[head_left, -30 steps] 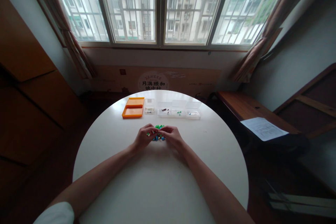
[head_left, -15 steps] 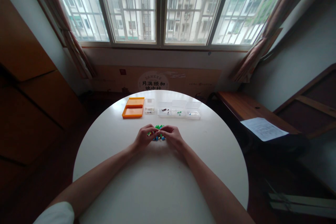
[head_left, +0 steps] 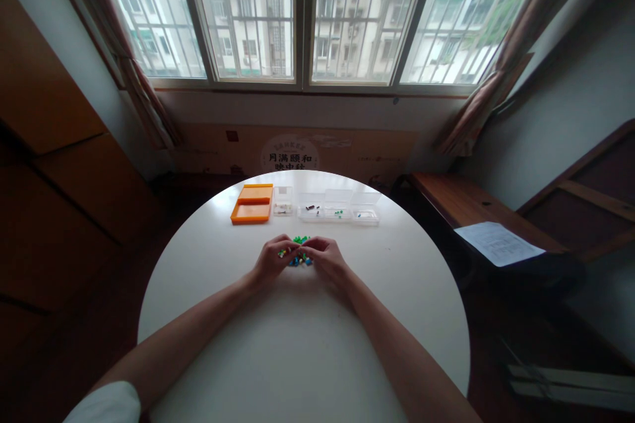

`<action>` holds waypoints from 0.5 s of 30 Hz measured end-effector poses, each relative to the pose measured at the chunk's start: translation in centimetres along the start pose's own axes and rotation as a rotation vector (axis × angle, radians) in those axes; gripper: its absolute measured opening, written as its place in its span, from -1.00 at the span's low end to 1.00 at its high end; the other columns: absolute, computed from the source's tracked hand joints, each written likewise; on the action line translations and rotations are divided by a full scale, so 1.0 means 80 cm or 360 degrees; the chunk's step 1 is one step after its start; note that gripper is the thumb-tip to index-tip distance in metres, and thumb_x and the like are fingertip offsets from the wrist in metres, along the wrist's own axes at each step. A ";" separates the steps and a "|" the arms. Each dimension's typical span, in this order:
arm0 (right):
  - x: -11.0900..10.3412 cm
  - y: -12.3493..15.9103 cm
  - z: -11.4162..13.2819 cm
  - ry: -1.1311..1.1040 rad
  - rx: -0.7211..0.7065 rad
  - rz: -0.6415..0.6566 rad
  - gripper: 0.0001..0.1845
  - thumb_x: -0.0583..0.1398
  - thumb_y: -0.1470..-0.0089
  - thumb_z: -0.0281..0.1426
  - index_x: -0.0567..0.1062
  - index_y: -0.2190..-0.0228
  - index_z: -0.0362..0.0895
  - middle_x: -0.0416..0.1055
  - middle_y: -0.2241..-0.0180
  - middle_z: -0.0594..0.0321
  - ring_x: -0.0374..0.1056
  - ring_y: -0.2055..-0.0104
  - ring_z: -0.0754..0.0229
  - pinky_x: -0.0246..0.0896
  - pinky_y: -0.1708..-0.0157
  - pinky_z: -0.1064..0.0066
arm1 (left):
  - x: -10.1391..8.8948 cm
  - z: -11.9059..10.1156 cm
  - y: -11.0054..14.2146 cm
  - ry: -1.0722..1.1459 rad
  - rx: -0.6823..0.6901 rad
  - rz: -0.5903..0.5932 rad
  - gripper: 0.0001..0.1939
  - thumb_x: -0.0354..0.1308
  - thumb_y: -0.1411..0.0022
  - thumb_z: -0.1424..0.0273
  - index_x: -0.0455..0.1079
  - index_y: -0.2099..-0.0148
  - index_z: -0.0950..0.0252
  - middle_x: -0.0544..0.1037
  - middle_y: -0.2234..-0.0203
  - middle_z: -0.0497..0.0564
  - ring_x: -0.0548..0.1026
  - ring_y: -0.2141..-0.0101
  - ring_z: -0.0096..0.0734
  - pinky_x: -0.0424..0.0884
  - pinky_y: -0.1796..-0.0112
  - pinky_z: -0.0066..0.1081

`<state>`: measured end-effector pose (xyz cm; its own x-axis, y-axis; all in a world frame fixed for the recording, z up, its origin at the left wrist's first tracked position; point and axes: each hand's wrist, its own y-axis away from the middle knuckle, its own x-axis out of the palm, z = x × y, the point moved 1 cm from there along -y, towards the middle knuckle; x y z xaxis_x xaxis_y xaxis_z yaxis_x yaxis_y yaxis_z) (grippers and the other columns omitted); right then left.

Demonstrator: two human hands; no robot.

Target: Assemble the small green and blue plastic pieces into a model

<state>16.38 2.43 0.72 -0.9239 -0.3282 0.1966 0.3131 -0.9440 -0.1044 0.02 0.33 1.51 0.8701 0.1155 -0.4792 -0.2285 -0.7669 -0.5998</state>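
A small heap of coloured pieces [head_left: 299, 250], green, blue, yellow and white, lies in the middle of the round white table [head_left: 302, 344]. My left hand [head_left: 272, 258] and my right hand [head_left: 325, 258] rest on the table either side of the heap, fingertips meeting over it. Both hands are curled with fingers pinched together; whatever they pinch is too small to name. Part of the heap is hidden by the fingers.
At the far side of the table stand an orange tray [head_left: 252, 203] and a row of small clear plastic boxes [head_left: 337, 206] holding a few pieces. A wooden bench with a paper sheet [head_left: 497, 243] is on the right. Windows and curtains are behind.
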 end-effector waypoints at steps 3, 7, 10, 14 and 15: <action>0.000 0.000 0.001 0.0006 0.0004 -0.0002 -0.71 0.36 0.31 -0.26 0.55 0.50 -0.21 0.46 0.55 0.21 0.31 0.52 0.27 0.18 0.48 0.43 | 0.000 0.001 0.000 0.0012 0.0022 -0.0024 -0.85 0.14 -0.15 0.37 0.48 0.33 0.34 0.43 0.51 -0.01 0.40 0.49 -0.54 0.34 0.47 -0.53; 0.000 0.000 0.000 0.0024 0.0024 -0.0012 -0.70 0.35 0.31 -0.26 0.55 0.51 -0.21 0.46 0.56 0.21 0.30 0.53 0.28 0.17 0.50 0.44 | 0.000 0.001 0.000 0.0019 0.0027 -0.0051 -0.86 0.14 -0.15 0.38 0.47 0.34 0.34 0.42 0.51 -0.02 0.40 0.49 -0.54 0.34 0.47 -0.53; 0.000 -0.001 0.000 0.0030 0.0037 -0.0014 -0.71 0.36 0.31 -0.26 0.55 0.51 -0.22 0.46 0.55 0.21 0.30 0.53 0.28 0.18 0.49 0.44 | 0.000 0.000 0.000 0.0005 0.0010 -0.0061 -0.86 0.14 -0.15 0.38 0.46 0.36 0.34 0.42 0.51 -0.02 0.40 0.48 -0.53 0.35 0.45 -0.52; 0.000 -0.001 0.000 0.0022 0.0053 -0.0002 -0.68 0.36 0.33 -0.24 0.56 0.51 -0.22 0.46 0.55 0.20 0.31 0.52 0.27 0.19 0.49 0.43 | -0.001 -0.001 0.000 0.0001 0.0008 -0.0045 -0.86 0.13 -0.15 0.38 0.46 0.36 0.34 0.42 0.51 -0.02 0.40 0.49 -0.53 0.35 0.45 -0.52; 0.000 -0.001 0.000 0.0026 0.0052 -0.0004 -0.68 0.36 0.33 -0.24 0.56 0.50 -0.22 0.46 0.55 0.20 0.31 0.52 0.27 0.19 0.49 0.43 | -0.001 -0.001 0.000 0.0004 0.0009 -0.0045 -0.86 0.13 -0.15 0.38 0.46 0.36 0.34 0.42 0.51 -0.02 0.40 0.49 -0.53 0.35 0.46 -0.53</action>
<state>16.37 2.48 0.76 -0.9281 -0.3254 0.1810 0.3176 -0.9455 -0.0716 -0.02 0.29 1.59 0.8774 0.1352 -0.4603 -0.2064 -0.7597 -0.6166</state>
